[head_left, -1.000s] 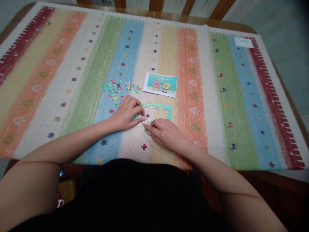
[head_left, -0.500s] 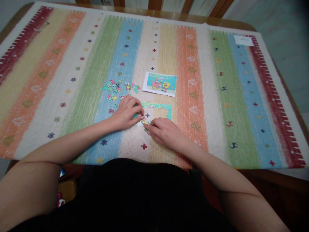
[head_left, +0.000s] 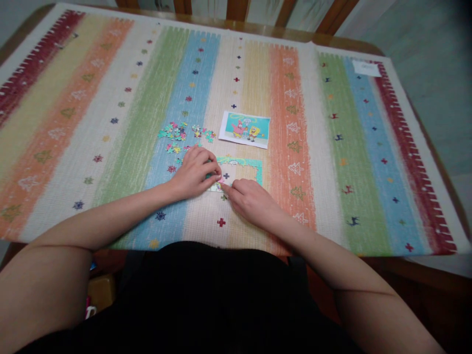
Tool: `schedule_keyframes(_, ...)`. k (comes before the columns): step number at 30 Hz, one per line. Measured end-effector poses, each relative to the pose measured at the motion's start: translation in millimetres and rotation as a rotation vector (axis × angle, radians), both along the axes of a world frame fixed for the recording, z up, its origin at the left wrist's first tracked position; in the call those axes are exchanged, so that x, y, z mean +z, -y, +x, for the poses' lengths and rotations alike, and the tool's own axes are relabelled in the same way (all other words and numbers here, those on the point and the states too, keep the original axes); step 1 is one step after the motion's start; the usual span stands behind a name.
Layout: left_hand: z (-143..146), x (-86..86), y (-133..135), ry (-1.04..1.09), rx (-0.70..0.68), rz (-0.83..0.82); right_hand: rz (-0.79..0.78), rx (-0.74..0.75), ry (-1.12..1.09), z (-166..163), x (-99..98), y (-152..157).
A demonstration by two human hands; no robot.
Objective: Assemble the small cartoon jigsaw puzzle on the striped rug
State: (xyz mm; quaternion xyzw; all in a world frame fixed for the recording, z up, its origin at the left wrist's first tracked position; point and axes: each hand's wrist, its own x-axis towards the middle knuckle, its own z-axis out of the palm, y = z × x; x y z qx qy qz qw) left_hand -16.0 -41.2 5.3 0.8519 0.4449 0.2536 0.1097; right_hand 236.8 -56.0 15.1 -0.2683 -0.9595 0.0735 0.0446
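Note:
A partly built jigsaw puzzle [head_left: 259,169] lies in front of me, with its teal border joined along the top and right side and the tablecloth showing through its middle. At its lower left, my left hand [head_left: 197,172] is closed, thumb and fingertips pinching a small pinkish puzzle piece [head_left: 221,180]. My right hand [head_left: 254,201] rests over the lower edge, fingers folded and the index fingertip pressed close to that same piece. Whatever lies beneath the right fingers is hidden. The left hand covers the puzzle's left side.
Loose puzzle pieces [head_left: 173,132] lie in clusters beyond my left hand. Behind the puzzle is a printed picture card [head_left: 246,130] of cartoon figures. A white paper slip [head_left: 367,68] sits at the far right of the striped tablecloth [head_left: 335,172].
My right index fingertip has shifted slightly left along the puzzle's lower edge, closer to the left fingertips. The left hand stays almost in place. The view has turned slightly.

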Motion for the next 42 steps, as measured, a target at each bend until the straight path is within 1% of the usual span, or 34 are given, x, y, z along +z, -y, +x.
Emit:
schedule_keyframes(3,-4.1,4.8,-1.2,0.031,0.036,-0.004,0.006,-0.002,0.014,-0.6,1.6,-0.4)
schedule_keyframes(6,-8.2,6.5,-1.6,0.021,0.040,-0.047,-0.003,-0.003,-0.007,0.0,1.2,-0.5)
schedule_keyframes(9,-8.9,4.0,-0.5,-0.004,0.028,-0.068,-0.001,-0.010,-0.043,0.5,0.6,0.7)
schedule_keyframes(13,-5.8,0.0,1.1,-0.025,0.021,-0.058,0.028,-0.030,-0.091,0.5,-0.4,3.4)
schedule_keyframes(17,-4.0,-1.0,2.0,-0.022,0.026,-0.051,0.017,-0.053,-0.125,-0.5,-2.8,5.1)
schedule_keyframes(20,-4.2,-1.6,2.5,-0.020,0.021,-0.038,0.010,-0.073,-0.103,-2.1,-3.8,5.9)
schedule_keyframes(26,-2.6,-3.1,3.8,-0.020,0.005,-0.031,0.043,-0.071,-0.041,-3.9,-1.9,7.4)
schedule_keyframes(30,-4.7,1.6,2.9,0.012,-0.012,-0.044,0.036,-0.079,-0.063,-3.3,-3.4,7.1)
schedule_keyframes(32,-13.0,6.5,-1.1,0.021,-0.011,-0.025,0.014,-0.086,-0.095,-2.7,-4.7,6.3)
schedule_keyframes(34,-28.9,12.3,-8.5,0.014,0.035,0.008,-0.016,-0.092,-0.133,-1.8,-5.8,5.4)
schedule_keyframes(37,-63.8,19.8,-23.8,0.016,0.196,0.022,-0.059,-0.099,-0.167,-0.5,-6.7,4.5)
schedule_keyframes(39,-87.7,22.4,-33.6,0.009,0.271,0.032,-0.073,-0.103,-0.170,0.1,-6.8,4.4)
schedule_keyframes(40,-97.8,22.9,-37.4,-0.010,0.289,0.032,-0.075,-0.103,-0.171,0.3,-6.8,4.5)
schedule_keyframes(42,-111.6,22.6,-42.4,-0.080,0.281,0.013,-0.076,-0.103,-0.176,0.4,-6.5,4.6)
